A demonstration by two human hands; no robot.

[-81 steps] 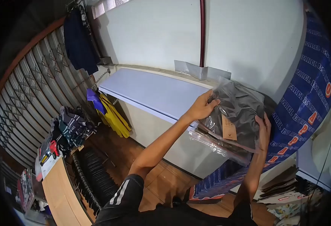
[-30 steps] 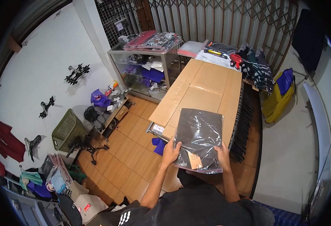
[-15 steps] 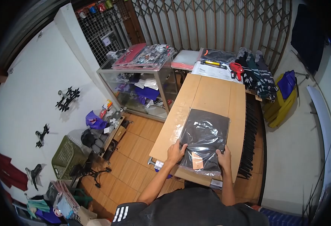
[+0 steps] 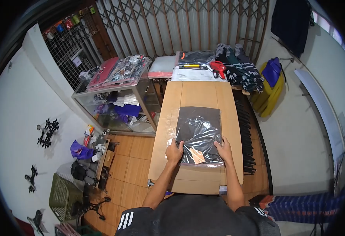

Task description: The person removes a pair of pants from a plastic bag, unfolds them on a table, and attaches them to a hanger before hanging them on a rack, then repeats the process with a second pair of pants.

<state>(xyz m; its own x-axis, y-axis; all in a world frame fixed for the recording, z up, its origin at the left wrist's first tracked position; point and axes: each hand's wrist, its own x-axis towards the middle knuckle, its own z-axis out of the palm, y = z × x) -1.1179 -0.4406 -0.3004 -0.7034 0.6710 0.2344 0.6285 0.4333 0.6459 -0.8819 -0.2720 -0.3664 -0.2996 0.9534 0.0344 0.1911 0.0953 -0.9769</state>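
Note:
A dark folded garment [image 4: 196, 126] lies flat inside a clear, shiny plastic bag on the cardboard-topped table [image 4: 198, 93]. An orange-tan tag [image 4: 198, 155] shows through the plastic near the bag's lower edge. My left hand [image 4: 174, 152] grips the bag's left side, its thumb on top and the other fingers partly hidden. On the opposite side, my right hand [image 4: 223, 150] pinches the bag edge with the thumb over the plastic. Creases run across the bag between both hands.
Beyond the table lie a red tape dispenser [image 4: 218, 69], a yellow-and-black tool [image 4: 190, 66] and stacked striped clothes [image 4: 243, 70]. A glass display case [image 4: 113, 104] stands left, topped with packaged items. Dark hangers [image 4: 246, 141] line the table's right side. A green basket [image 4: 65, 196] is lower left.
The bagged garment has moved farther from the table's near edge, with both hands still on its sides. Its plastic is more creased. The camera view has turned to the right.

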